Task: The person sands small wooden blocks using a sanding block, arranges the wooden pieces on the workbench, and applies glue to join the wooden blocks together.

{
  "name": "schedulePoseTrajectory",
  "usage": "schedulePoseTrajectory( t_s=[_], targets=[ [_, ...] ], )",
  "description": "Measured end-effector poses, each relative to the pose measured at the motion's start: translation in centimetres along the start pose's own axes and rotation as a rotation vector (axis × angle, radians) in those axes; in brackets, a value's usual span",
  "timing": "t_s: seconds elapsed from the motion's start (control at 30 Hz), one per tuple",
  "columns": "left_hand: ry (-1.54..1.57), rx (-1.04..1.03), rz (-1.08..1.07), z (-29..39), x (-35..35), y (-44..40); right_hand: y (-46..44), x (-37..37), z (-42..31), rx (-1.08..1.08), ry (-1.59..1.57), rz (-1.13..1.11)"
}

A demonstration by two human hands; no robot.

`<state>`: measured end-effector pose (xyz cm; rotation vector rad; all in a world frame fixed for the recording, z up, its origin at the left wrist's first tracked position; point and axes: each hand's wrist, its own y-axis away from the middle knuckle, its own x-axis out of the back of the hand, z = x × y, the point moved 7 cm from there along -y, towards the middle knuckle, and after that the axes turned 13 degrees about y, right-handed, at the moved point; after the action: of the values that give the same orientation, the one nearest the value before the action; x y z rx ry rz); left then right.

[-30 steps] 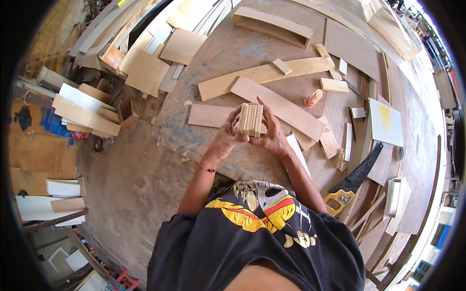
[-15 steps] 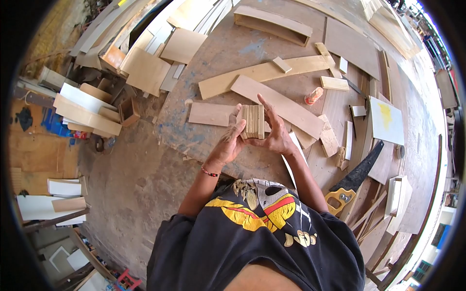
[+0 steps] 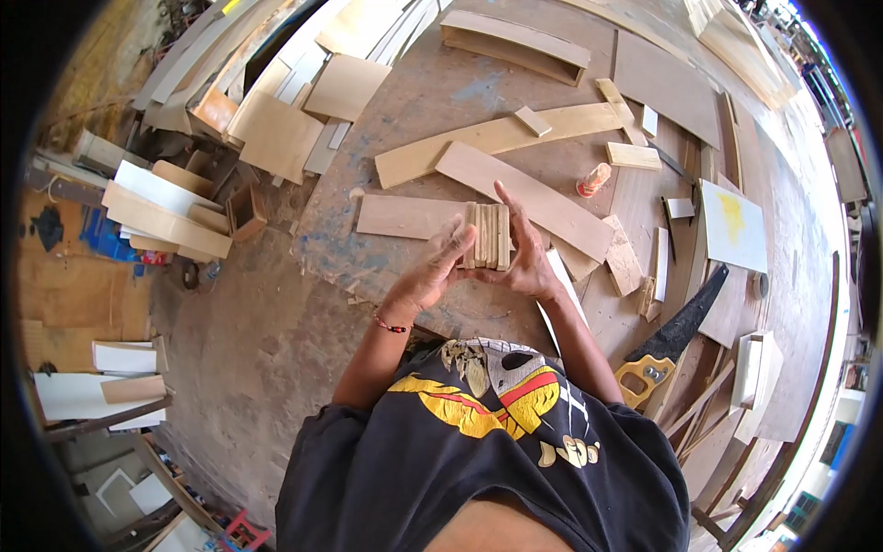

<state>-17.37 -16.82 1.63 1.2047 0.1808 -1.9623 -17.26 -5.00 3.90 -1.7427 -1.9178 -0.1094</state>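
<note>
Between my two hands stands a stack of small wooden pieces (image 3: 487,236), pressed together with their layered edges facing up. My left hand (image 3: 434,269) rests its fingers and thumb along the left side of the stack. On the other side, my right hand (image 3: 528,261) holds it with the index finger stretched upward and the thumb across the near end. Just beyond my left hand lies a flat board (image 3: 400,215), partly covered by the hands. A longer plank (image 3: 524,198) runs diagonally behind the stack.
A handsaw (image 3: 676,331) with a yellow handle lies to the right. An orange-and-white bottle (image 3: 594,180) sits past the planks. Further back are a long pale board (image 3: 497,143) and an open wooden box (image 3: 515,48). Offcuts (image 3: 170,207) are piled on the left.
The stack and both hands have shifted slightly to the right. My left fingers sit lower and look more bent around the stack's side. The surrounding boards stay put.
</note>
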Motion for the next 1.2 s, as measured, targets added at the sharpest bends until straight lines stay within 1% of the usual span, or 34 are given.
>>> schedulePoseTrajectory(
  t_s=[0.03, 0.07, 0.1, 0.17, 0.2, 0.23, 0.27, 0.33, 0.4, 0.47, 0.5, 0.53, 0.57, 0.6, 0.63, 0.67, 0.7, 0.77, 0.83, 0.87, 0.9, 0.93, 0.97, 1.0, 1.03, 1.07, 1.1, 1.13, 1.2],
  targets=[
    [-0.166, -0.003, 0.044, 0.4, -0.1, 0.3, 0.0, -0.5, 0.1, -0.005, 0.004, 0.005],
    [-0.326, 0.004, 0.068, 0.4, -0.2, 0.2, 0.1, -1.1, -0.1, 0.026, -0.070, -0.015],
    [-0.304, -0.001, 0.062, 0.3, 0.3, 0.1, 0.3, -0.7, -0.3, 0.040, -0.116, -0.017],
    [-0.266, 0.030, 0.021, 0.0, 1.0, -0.3, 0.2, 0.1, -1.2, 0.129, 0.144, -0.012],
    [-0.256, 0.039, 0.031, 0.0, 1.4, -0.3, 0.3, 0.7, -1.0, 0.092, 0.170, 0.026],
    [-0.264, 0.073, 0.012, -0.4, 1.5, -0.4, 0.2, 0.2, -0.9, 0.055, 0.118, -0.023],
    [-0.236, 0.084, 0.046, -0.6, 2.1, -0.4, 0.3, -0.2, -0.8, 0.031, 0.059, -0.080],
    [-0.188, 0.073, 0.111, -0.8, 2.5, -0.6, 0.6, -0.3, -0.1, 0.055, 0.102, -0.049],
    [-0.180, 0.090, 0.102, -1.1, 3.1, -1.2, 0.6, -0.5, 0.6, 0.089, 0.148, -0.024],
    [-0.176, 0.119, 0.087, -1.6, 3.4, -1.6, 0.8, -1.0, 1.9, 0.018, 0.095, -0.062],
    [-0.104, 0.131, 0.128, -1.8, 3.6, -1.8, 0.7, -1.0, 2.1, 0.011, 0.099, -0.047],
    [-0.031, 0.145, 0.166, -2.2, 3.7, -2.1, 0.7, -1.3, 2.3, -0.006, 0.115, -0.077],
    [-0.037, 0.163, 0.148, -2.6, 3.7, -2.4, 0.7, -1.5, 2.7, -0.028, 0.135, -0.105],
    [-0.090, 0.155, 0.180, -2.8, 4.3, -2.8, 0.7, -1.5, 2.8, 0.042, 0.187, -0.030],
    [-0.143, 0.148, 0.211, -3.0, 5.1, -3.3, 0.5, -1.6, 3.2, 0.019, 0.174, -0.070],
    [-0.152, 0.160, 0.234, -3.3, 6.4, -3.9, 0.5, -1.5, 3.5, 0.034, 0.199, -0.044],
    [-0.160, 0.176, 0.216, -3.4, 5.9, -4.3, 0.4, -1.4, 3.7, 0.054, 0.221, -0.020],
    [-0.195, 0.180, 0.261, -2.8, 5.3, -4.7, 0.3, -1.5, 4.9, 0.030, 0.227, -0.025],
    [-0.198, 0.167, 0.262, -2.6, 5.1, -5.7, -0.1, -1.4, 6.0, -0.110, 0.294, -0.107],
    [-0.212, 0.182, 0.238, -2.7, 4.8, -6.3, -0.3, -1.4, 6.7, -0.051, 0.313, -0.042],
    [-0.226, 0.190, 0.220, -2.5, 4.7, -6.8, -0.3, -0.3, 6.4, -0.103, 0.363, -0.017],
    [-0.307, 0.198, 0.133, -3.4, 5.7, -7.7, -0.4, 0.6, 5.7, -0.130, 0.395, -0.006],
    [-0.398, 0.152, 0.091, -2.9, 7.2, -8.2, -0.5, 0.3, 6.8, -0.100, 0.475, 0.011],
    [-0.409, 0.060, 0.085, -2.0, 6.0, -8.3, -1.2, 0.8, 6.6, -0.160, 0.458, -0.057],
    [-0.651, -0.002, 0.390, -0.2, 3.4, -7.3, -1.9, 1.0, 6.9, -0.177, 0.460, -0.033],
    [-0.561, 0.031, 0.304, 0.3, 4.5, -8.9, -2.9, 0.7, 7.2, -0.165, 0.475, -0.039],
    [-0.471, 0.111, 0.181, -0.6, 5.5, -10.2, -2.9, 0.8, 7.8, -0.209, 0.504, -0.027],
    [-0.474, 0.116, 0.164, -0.8, 5.6, -11.0, -3.1, 1.3, 8.2, -0.216, 0.515, -0.015],
    [-0.369, 0.101, 0.199, -0.4, 6.2, -11.8, -3.8, 1.1, 8.8, -0.241, 0.565, -0.048]
  ],
)
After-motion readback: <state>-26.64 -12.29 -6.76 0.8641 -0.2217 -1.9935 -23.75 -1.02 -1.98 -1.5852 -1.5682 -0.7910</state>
